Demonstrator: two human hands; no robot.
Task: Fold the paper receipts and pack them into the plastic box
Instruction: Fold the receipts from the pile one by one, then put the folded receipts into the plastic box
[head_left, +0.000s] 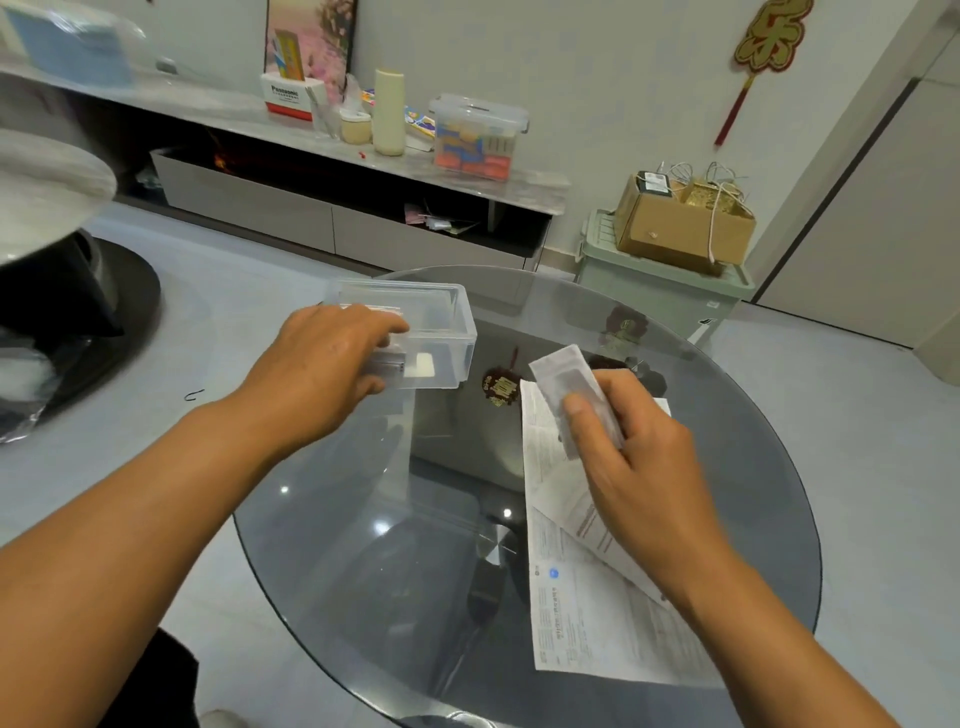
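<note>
glass round table (363, 545) carries all task items. unfolded receipts (582, 613) lie flat at right, long axis near-to-far, under right forearm. clear plastic box (441, 332) sits at far left edge of table, lid off, small items visible inside. left hand (322, 369) grips box near wall, fingers curled over rim. right hand (634, 447) pinches folded receipt (561, 379), thumb on top, long axis pointing far-left toward box. box lies left and far of right hand, near it; judged next move: carry folded receipt leftward into box.
</note>
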